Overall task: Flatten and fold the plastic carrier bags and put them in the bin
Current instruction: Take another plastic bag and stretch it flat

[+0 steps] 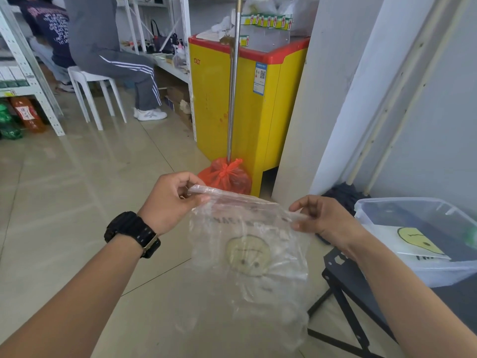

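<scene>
Clear crinkled plastic carrier bag with a smiley print (247,254) hangs in the air, long axis vertical. My left hand (170,200) and right hand (322,218) each pinch its top edge. The clear plastic tub bin (400,200) is off to my right, nearer the right hand.

Both arms outstretched; left hand (169,200), right hand (322,218) fingers pinched.

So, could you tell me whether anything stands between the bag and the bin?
Nothing visible does. The clear bag, pinched by the left hand and right hand, hangs in open air left of the open-topped bin.
</scene>
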Available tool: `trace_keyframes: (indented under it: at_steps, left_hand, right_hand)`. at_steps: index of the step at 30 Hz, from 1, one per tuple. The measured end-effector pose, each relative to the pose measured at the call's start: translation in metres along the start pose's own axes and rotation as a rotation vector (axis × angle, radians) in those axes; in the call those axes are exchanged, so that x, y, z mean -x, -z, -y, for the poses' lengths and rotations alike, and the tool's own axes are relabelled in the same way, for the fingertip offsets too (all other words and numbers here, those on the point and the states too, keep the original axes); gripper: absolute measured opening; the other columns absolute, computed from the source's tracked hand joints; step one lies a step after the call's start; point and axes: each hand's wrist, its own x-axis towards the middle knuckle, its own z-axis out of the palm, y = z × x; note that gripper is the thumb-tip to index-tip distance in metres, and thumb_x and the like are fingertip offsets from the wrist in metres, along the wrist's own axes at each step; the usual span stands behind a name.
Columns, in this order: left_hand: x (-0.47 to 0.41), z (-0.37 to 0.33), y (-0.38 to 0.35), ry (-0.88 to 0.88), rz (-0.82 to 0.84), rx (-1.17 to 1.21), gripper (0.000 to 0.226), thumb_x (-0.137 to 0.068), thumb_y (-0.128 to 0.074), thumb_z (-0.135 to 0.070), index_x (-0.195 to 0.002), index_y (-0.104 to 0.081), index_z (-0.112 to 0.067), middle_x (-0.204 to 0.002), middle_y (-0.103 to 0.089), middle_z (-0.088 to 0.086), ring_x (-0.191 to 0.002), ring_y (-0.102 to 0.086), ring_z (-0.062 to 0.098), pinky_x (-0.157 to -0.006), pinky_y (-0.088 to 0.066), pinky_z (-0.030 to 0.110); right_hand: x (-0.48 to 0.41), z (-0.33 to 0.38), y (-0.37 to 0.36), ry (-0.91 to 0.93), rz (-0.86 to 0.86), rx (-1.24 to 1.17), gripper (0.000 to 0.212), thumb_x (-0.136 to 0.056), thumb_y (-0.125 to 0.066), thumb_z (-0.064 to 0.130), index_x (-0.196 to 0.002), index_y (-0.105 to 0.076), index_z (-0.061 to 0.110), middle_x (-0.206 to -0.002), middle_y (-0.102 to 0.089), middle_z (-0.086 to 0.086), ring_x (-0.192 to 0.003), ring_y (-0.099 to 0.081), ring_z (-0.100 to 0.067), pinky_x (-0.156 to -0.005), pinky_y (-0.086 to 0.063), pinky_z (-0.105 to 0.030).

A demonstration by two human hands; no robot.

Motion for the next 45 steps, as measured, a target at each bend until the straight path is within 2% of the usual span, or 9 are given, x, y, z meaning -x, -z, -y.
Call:
trace_keyframes:
  at_steps: [4,10,15,23,29,33,37,42,45]
  left_hand:
    - [0.008,-0.019,-0.023,-0.08,0.109,-0.036,0.02,-0.077,-0.078,-0.004,-0.075,-0.069,-0.022,-0.074,-0.069,0.0,-0.064,-0.058,0.008,-0.062,-0.045,0.022]
    - [0.013,-0.023,-0.049,-0.054,0.205,0.02,0.021,-0.084,-0.074,-0.024,-0.099,-0.06,-0.019,-0.09,-0.068,-0.005,-0.08,-0.062,0.009,-0.076,-0.048,0.025]
    - [0.005,0.016,-0.012,0.09,0.404,-0.193,0.045,-0.073,-0.059,-0.072,-0.096,-0.061,-0.033,-0.1,-0.066,-0.015,-0.097,-0.063,0.006,-0.089,-0.049,0.031]
    - [0.007,0.03,0.003,0.115,0.455,-0.235,0.009,-0.083,-0.076,-0.018,-0.082,-0.072,-0.027,-0.091,-0.072,-0.014,-0.077,-0.065,0.002,-0.072,-0.051,0.018]
    - [0.011,0.034,0.023,0.181,0.553,-0.459,0.012,-0.089,-0.069,-0.028,-0.078,-0.075,-0.025,-0.083,-0.075,-0.01,-0.081,-0.067,0.006,-0.087,-0.05,0.026]
    - [0.013,0.033,0.045,0.221,0.433,-0.631,0.026,-0.087,-0.067,-0.047,-0.068,-0.072,-0.029,-0.072,-0.072,-0.019,-0.081,-0.064,-0.003,-0.087,-0.042,0.018]
    - [0.016,0.04,0.058,0.196,0.348,-0.556,0.016,-0.083,-0.075,-0.023,-0.069,-0.068,-0.017,-0.058,-0.064,-0.016,-0.056,-0.056,0.001,-0.073,-0.046,0.028]
    - [0.02,0.046,0.032,0.146,0.284,-0.417,0.007,-0.088,-0.069,-0.021,-0.093,-0.063,-0.023,-0.092,-0.067,-0.006,-0.086,-0.06,0.005,-0.078,-0.042,0.025]
    - [0.056,0.09,-0.028,0.59,0.551,-0.263,0.085,-0.075,-0.08,-0.043,-0.143,-0.032,-0.026,-0.126,-0.055,-0.003,-0.12,-0.054,0.017,-0.096,-0.042,0.027]
  right_hand:
    - [0.013,0.019,-0.031,0.192,0.031,0.157,0.061,-0.067,-0.085,0.047,-0.121,-0.063,0.032,-0.113,-0.063,0.018,-0.105,-0.057,0.005,-0.086,-0.042,-0.012]
    - [0.013,0.035,-0.053,0.372,-0.14,-0.102,0.011,-0.086,-0.075,0.01,-0.088,-0.071,0.0,-0.081,-0.074,-0.016,-0.068,-0.068,-0.014,-0.071,-0.056,-0.03]
    - [0.003,0.014,0.004,0.178,-0.324,-0.524,0.009,-0.092,-0.068,0.016,-0.083,-0.069,0.012,-0.085,-0.074,-0.013,-0.076,-0.07,-0.028,-0.078,-0.06,-0.046]
    - [-0.003,0.0,0.022,0.188,-0.226,-0.783,0.017,-0.097,-0.059,0.013,-0.081,-0.064,0.011,-0.079,-0.068,-0.004,-0.073,-0.066,-0.017,-0.074,-0.057,-0.027]
    - [-0.005,-0.008,0.042,0.135,-0.359,-0.936,0.019,-0.099,-0.053,0.011,-0.083,-0.062,0.013,-0.071,-0.068,0.003,-0.067,-0.068,-0.01,-0.066,-0.056,-0.022]
    - [-0.004,-0.019,0.055,0.084,-0.52,-0.824,0.021,-0.099,-0.055,0.012,-0.081,-0.064,0.016,-0.063,-0.067,0.009,-0.059,-0.064,-0.006,-0.067,-0.048,-0.02]
    - [0.002,-0.018,0.053,0.118,-0.631,-0.554,0.018,-0.099,-0.058,0.014,-0.083,-0.066,0.015,-0.067,-0.074,0.005,-0.063,-0.07,-0.01,-0.072,-0.052,-0.026]
    - [-0.012,-0.027,-0.007,-0.031,-0.175,-0.028,0.031,-0.089,-0.073,0.026,-0.114,-0.064,0.01,-0.089,-0.075,-0.005,-0.081,-0.072,-0.019,-0.081,-0.057,-0.038]
    - [-0.013,-0.035,-0.052,-0.066,0.049,0.259,0.035,-0.088,-0.072,0.036,-0.114,-0.063,0.014,-0.09,-0.075,-0.004,-0.08,-0.069,-0.014,-0.073,-0.055,-0.031]
